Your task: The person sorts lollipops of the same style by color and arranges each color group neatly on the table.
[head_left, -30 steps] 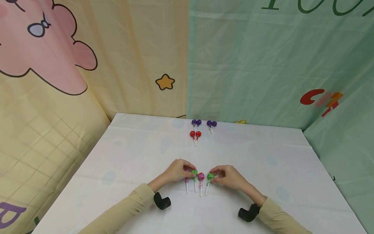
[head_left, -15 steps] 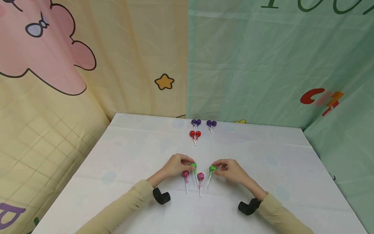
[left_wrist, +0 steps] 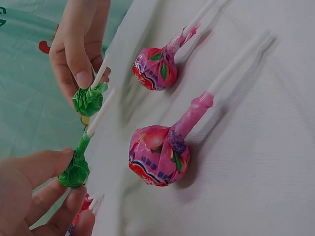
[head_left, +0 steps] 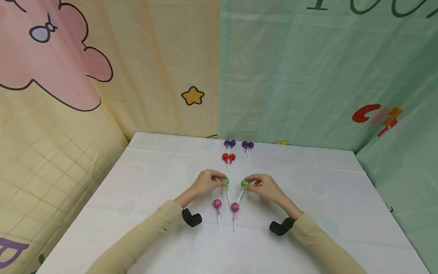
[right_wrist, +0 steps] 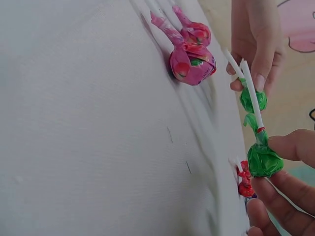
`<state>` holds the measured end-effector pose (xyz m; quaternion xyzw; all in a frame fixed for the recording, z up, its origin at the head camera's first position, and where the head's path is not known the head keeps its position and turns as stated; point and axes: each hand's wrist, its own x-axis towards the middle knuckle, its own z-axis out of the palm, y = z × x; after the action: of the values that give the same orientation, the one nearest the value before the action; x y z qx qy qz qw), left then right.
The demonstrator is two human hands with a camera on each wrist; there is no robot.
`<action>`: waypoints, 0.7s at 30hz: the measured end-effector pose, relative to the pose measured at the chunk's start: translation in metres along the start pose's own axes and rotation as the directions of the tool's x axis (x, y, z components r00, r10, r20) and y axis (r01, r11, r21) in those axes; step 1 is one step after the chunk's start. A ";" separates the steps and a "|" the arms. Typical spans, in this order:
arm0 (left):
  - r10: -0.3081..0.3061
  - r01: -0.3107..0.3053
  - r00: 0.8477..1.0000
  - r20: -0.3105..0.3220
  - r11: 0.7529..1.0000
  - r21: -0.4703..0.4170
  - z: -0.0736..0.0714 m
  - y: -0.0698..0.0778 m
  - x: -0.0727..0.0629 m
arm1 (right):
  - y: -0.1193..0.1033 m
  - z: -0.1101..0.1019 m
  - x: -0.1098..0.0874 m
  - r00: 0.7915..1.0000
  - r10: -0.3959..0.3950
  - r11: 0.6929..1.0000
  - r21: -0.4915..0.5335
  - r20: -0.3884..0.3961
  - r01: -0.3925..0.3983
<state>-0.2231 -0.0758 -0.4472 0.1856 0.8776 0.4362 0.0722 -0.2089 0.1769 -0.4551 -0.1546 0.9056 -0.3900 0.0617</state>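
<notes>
My left hand [head_left: 206, 182] pinches one green lollipop [left_wrist: 75, 169] by its wrapped head, the white stick slanting toward me. Across from it, my right hand [head_left: 266, 187] pinches a second green lollipop [right_wrist: 265, 160] the same way, thumb on one side and fingers on the other. The two sticks lean inward, their lower ends close together in the head view. Nearer to me, two pink lollipops lie apart on the white table, a left one [head_left: 217, 203] and a right one [head_left: 234, 207], sticks pointing toward me.
Beyond the hands, two red lollipops [head_left: 228, 157] lie with stick ends together. Farther back are a left pair of purple lollipops [head_left: 230, 143] and a right pair [head_left: 248, 145]. The white table [head_left: 164, 163] ends at printed curtains [head_left: 287, 76].
Both hands have carried the green lollipops away from beside the pink ones, forward toward the red pair. The pink, red and purple lollipops have stayed where they were.
</notes>
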 end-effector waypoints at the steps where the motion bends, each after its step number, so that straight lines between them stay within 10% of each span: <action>1: -0.009 0.009 1.000 -0.004 1.000 -0.001 0.000 0.000 0.002 | -0.001 0.000 0.003 1.000 0.002 1.000 -0.003 -0.004 -0.002; 21: -0.098 0.099 0.992 -0.085 0.995 0.000 0.002 -0.011 0.037 | -0.006 0.011 0.049 0.998 0.011 0.999 -0.047 -0.067 -0.014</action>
<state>-0.2593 -0.0659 -0.4556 0.1235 0.8890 0.4375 0.0559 -0.2517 0.1497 -0.4577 -0.1371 0.9171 -0.3731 0.0303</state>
